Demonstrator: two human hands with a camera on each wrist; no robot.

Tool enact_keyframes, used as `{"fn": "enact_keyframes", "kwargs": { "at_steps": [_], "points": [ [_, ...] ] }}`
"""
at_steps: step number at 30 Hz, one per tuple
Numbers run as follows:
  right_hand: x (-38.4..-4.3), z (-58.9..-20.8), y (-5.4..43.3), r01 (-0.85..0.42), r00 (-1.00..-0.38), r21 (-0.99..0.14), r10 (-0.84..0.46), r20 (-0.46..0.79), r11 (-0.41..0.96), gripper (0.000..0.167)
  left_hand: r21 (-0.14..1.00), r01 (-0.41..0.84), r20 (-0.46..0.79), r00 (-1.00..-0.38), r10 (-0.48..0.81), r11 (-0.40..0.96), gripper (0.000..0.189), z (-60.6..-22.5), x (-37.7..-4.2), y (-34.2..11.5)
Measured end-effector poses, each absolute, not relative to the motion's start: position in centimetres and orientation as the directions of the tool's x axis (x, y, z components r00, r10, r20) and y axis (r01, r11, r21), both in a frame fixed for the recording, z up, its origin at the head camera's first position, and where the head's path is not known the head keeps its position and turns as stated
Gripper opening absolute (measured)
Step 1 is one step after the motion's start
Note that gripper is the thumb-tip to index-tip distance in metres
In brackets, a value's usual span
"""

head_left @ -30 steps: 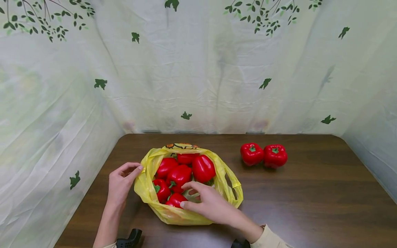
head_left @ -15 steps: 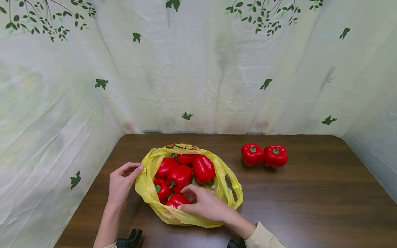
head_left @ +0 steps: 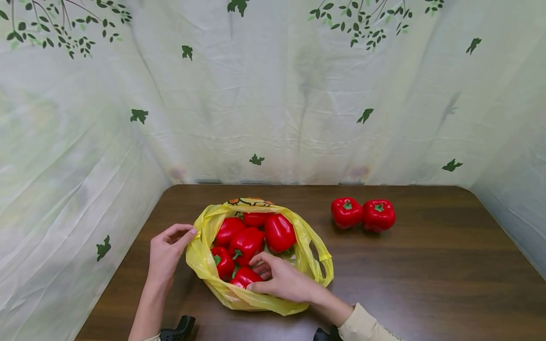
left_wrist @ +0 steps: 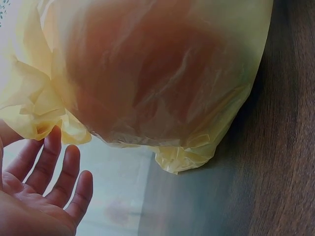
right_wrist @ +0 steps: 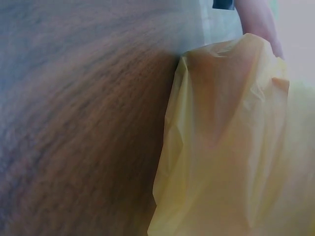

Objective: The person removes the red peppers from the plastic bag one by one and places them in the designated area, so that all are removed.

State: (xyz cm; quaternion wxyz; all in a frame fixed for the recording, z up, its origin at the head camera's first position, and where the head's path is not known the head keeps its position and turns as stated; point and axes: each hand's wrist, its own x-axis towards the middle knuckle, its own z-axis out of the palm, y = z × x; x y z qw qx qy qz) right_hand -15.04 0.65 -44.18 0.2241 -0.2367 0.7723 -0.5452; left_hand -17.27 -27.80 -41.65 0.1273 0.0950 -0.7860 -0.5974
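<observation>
A yellow plastic bag [head_left: 200, 265] stands on the table with its mouth spread, and several red bell peppers [head_left: 246, 244] lie inside. At its left rim my left hand [head_left: 168, 248] pinches the plastic; in the left wrist view the outer fingers of that hand [left_wrist: 49, 191] are spread below the crumpled edge. My right hand [head_left: 283, 282] reaches over the front rim into the bag. Its thumb and fingers grip the right end of the front bell pepper [head_left: 244, 276], partly hiding it. In the right wrist view the bag's side [right_wrist: 211, 162] hides this hand.
Two more red bell peppers, a left one [head_left: 346, 212] and a right one [head_left: 378, 215], stand side by side at the back of the brown wooden table [head_left: 426, 265]. A pale curtain with leaf prints [head_left: 273, 94] hangs around the table.
My right hand has closed on the front bell pepper, which has shifted slightly right. The bag's front rim has moved a little with the wrist. The left hand has stayed in place.
</observation>
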Motion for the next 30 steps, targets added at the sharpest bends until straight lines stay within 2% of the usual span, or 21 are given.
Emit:
{"fn": "enact_keyframes", "kwargs": {
  "at_steps": [8,14,20,30],
  "points": [
    [-15.0,-44.4,1.3,-0.122,-0.783,-0.957,-0.618,-0.071,0.264,0.042,0.961,-0.003,0.086,-0.947,-0.308,0.277,0.029,-41.6,-17.3,-27.8],
    [-15.1,-44.3,1.9,-0.125,-0.789,-0.945,-0.608,-0.089,0.301,0.052,0.961,-0.004,0.085,-0.947,-0.311,0.276,0.028,-41.6,-17.3,-27.8],
    [-15.1,-44.1,2.3,-0.155,-0.769,-0.933,-0.632,-0.093,0.325,0.058,0.963,0.004,0.092,-0.944,-0.316,0.269,0.027,-41.6,-17.3,-27.7],
    [-14.9,-44.2,2.7,-0.201,-0.751,-0.935,-0.659,-0.043,0.291,0.048,0.966,0.011,0.096,-0.944,-0.315,0.26,0.028,-41.6,-17.3,-27.7]
  ]
}}
